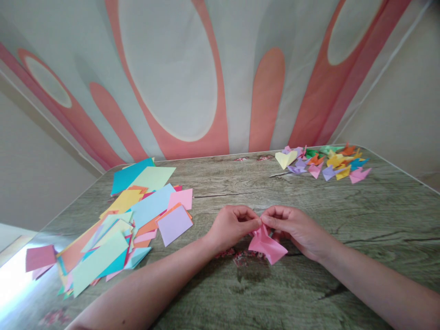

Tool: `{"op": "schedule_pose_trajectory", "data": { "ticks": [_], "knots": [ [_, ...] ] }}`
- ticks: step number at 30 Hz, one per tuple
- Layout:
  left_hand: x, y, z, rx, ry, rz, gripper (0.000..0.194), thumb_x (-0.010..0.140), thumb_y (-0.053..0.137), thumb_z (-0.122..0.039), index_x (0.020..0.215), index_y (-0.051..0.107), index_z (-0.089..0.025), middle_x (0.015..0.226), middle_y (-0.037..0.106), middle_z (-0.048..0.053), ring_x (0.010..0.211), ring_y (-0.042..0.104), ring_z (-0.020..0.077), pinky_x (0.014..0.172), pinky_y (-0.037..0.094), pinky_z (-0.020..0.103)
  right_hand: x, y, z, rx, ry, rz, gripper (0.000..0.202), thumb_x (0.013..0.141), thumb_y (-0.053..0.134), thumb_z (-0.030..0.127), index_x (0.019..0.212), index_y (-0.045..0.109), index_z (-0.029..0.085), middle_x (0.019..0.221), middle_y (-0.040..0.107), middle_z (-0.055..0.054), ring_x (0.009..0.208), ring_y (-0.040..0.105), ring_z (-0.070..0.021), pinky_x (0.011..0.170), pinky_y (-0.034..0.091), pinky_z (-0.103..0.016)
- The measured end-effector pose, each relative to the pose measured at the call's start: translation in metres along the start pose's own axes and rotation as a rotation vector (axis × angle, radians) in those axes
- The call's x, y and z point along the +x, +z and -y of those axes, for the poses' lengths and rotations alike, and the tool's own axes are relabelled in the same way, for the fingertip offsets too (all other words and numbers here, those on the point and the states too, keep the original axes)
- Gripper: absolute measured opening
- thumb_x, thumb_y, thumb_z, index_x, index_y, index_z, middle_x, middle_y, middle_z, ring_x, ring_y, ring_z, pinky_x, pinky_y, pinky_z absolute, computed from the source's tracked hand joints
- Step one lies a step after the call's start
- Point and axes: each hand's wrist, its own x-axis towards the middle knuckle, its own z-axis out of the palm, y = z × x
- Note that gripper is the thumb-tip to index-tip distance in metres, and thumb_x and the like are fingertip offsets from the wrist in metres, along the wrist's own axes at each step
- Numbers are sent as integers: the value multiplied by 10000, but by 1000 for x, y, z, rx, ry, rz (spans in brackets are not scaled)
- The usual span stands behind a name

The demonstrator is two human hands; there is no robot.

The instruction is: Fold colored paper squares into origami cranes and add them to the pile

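Observation:
Just above the wood-patterned table, a partly folded pink origami paper (267, 245) hangs between my two hands. Its upper end is pinched; the lower part flares out with creased corners. My left hand (235, 224) grips it from the left between thumb and forefinger. From the other side, my right hand (292, 227) pinches the same end, thumb and fingertips close to those of the left. The fingers cover the top of the paper, so the folds there are hidden.
Loose coloured paper sheets (99, 261) lie in a spread heap on the left of the table (360, 220). At the back right sits a group of small folded paper figures (330, 165), with a pale yellow paper heart (286, 159). Behind the table hangs a patterned cloth (237, 91).

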Motion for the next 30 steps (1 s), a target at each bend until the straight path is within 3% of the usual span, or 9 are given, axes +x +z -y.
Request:
{"op": "schedule_pose_trajectory", "data": {
  "ticks": [20, 30],
  "knots": [
    [-1, 1, -3, 38, -13, -7, 259, 725, 688, -371, 754, 686, -114, 683, 662, 31, 583, 560, 101, 574, 427, 198, -1, 2, 2, -18, -5, -7, 285, 708, 744, 428, 767, 658, 163, 677, 600, 6, 584, 524, -100, 523, 427, -222],
    [1, -5, -2, 6, -55, 68, 261, 710, 703, -376, 764, 688, -121, 702, 656, 23, 610, 557, 99, 592, 421, 197, -3, 2, 0, -173, -122, -66, 269, 768, 684, 433, 788, 649, 168, 651, 579, 18, 546, 489, -95, 520, 391, -231]
  ]
}}
